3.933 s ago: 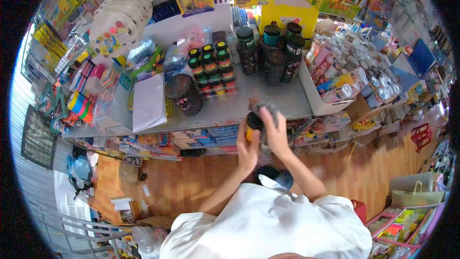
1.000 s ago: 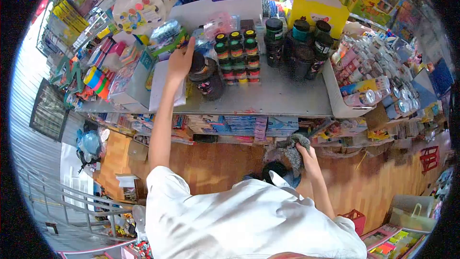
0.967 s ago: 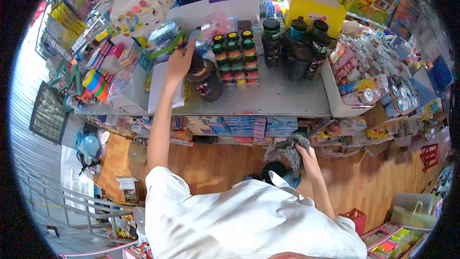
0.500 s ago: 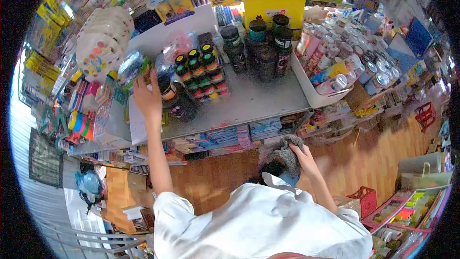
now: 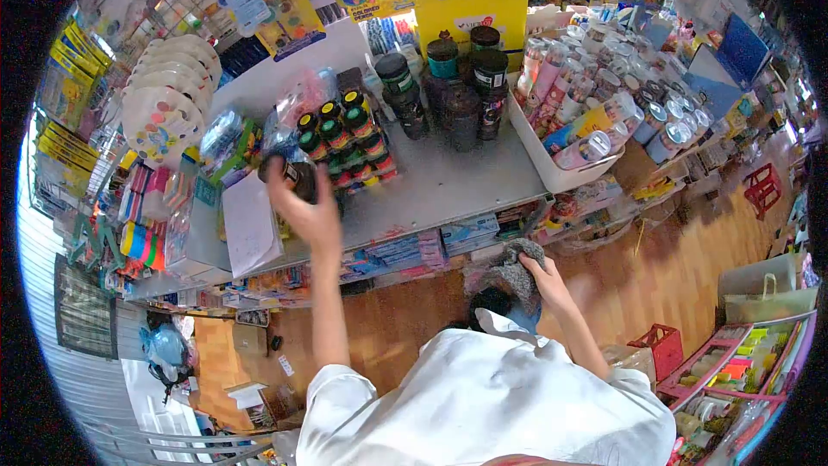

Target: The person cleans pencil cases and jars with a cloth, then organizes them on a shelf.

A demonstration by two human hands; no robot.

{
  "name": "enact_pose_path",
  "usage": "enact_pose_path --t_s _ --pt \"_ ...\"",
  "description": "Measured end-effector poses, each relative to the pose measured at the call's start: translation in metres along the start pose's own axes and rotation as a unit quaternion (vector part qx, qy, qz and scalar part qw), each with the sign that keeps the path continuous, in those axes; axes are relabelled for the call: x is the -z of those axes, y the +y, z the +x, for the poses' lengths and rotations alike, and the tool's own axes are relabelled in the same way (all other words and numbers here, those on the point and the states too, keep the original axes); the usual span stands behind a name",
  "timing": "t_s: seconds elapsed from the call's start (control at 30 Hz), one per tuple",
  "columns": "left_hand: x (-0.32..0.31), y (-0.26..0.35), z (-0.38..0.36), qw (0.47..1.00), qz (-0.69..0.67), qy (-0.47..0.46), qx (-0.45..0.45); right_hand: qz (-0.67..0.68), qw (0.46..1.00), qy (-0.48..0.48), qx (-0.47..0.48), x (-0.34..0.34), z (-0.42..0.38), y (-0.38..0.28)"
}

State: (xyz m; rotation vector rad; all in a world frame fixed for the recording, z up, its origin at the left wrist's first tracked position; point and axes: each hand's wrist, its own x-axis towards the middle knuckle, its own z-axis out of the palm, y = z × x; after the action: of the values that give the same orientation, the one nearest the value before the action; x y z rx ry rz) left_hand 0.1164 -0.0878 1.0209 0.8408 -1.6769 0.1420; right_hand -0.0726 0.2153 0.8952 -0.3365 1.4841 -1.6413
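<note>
My left hand [image 5: 304, 211] is wrapped round a dark jar [image 5: 299, 178] with a label, at the left part of the grey shelf [image 5: 435, 194]. Its fingers go round one side and the thumb lies along the other. Just beyond it stand stacked small paint bottles [image 5: 335, 131] with yellow, green and black caps. Low in front of the body, my right hand [image 5: 547, 280] grips a bunched grey cloth [image 5: 520, 273]. White papers [image 5: 250, 223] hang over the shelf edge, left of my left hand.
Big dark jars [image 5: 461, 108] stand at the back of the shelf. To the right, a white bin [image 5: 565, 168] is heaped with clear tubes. White paint palettes [image 5: 164, 116] hang at left. A red crate [image 5: 660, 349] sits on the wooden floor.
My left hand has come right and toward me, from beside the clear-wrapped packs onto the dark jar. My right hand keeps the cloth in about the same place. The view has shifted slightly.
</note>
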Motion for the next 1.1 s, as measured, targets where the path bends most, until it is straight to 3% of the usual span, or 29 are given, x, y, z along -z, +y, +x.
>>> enact_pose_path --t_s 0.07,0.1,0.17,0.27,0.4,0.53,0.73,0.8,0.87,0.93,1.0,1.03,1.07,1.1 --pt "-0.02 0.033 -0.027 0.983 -0.158 -0.091 0.02 0.022 1.0 0.016 -0.011 0.002 -0.002 0.0" --pt "-0.031 0.055 -0.035 0.958 -0.216 -0.183 0.056 0.001 1.0 0.005 -0.005 0.002 -0.002 -0.002" --pt "-0.077 0.079 -0.061 0.931 -0.276 -0.233 0.061 -0.023 1.0 0.0 0.001 0.002 -0.006 -0.008" --pt "-0.144 0.094 -0.081 0.932 -0.295 -0.205 0.057 -0.047 0.997 0.037 0.047 0.005 -0.013 -0.013" --pt "-0.209 0.091 -0.095 0.906 -0.34 -0.223 0.121 -0.072 0.991 0.08 0.08 0.025 -0.021 -0.007" --pt "-0.207 0.085 -0.091 0.899 -0.336 -0.253 0.122 -0.017 0.994 0.098 0.044 0.037 -0.038 -0.014" --pt "-0.138 0.075 -0.112 0.881 -0.369 -0.279 0.097 -0.037 0.996 0.017 0.076 0.035 -0.033 -0.04" --pt "-0.116 0.075 -0.11 0.873 -0.372 -0.297 0.103 -0.206 0.942 -0.039 0.261 0.021 -0.019 -0.058" --pt "-0.102 0.075 -0.111 0.857 -0.42 -0.288 0.078 -0.293 0.877 -0.083 0.373 -0.008 -0.004 -0.098" --pt "-0.105 0.062 -0.12 0.875 -0.36 -0.311 0.088 -0.323 0.804 -0.092 0.491 -0.04 0.02 -0.125" --pt "-0.112 0.056 -0.119 0.838 -0.423 -0.334 0.079 -0.349 0.755 -0.109 0.544 -0.074 0.046 -0.148" --pt "-0.131 0.037 -0.134 0.862 -0.367 -0.35 0.025 -0.416 0.705 -0.095 0.566 -0.091 0.062 -0.156" --pt "-0.129 0.038 -0.133 0.865 -0.362 -0.346 0.027 -0.479 0.649 -0.078 0.586 -0.104 0.079 -0.16" --pt "-0.126 0.044 -0.133 0.83 -0.421 -0.354 0.087 -0.476 0.648 -0.083 0.589 -0.111 0.096 -0.157"
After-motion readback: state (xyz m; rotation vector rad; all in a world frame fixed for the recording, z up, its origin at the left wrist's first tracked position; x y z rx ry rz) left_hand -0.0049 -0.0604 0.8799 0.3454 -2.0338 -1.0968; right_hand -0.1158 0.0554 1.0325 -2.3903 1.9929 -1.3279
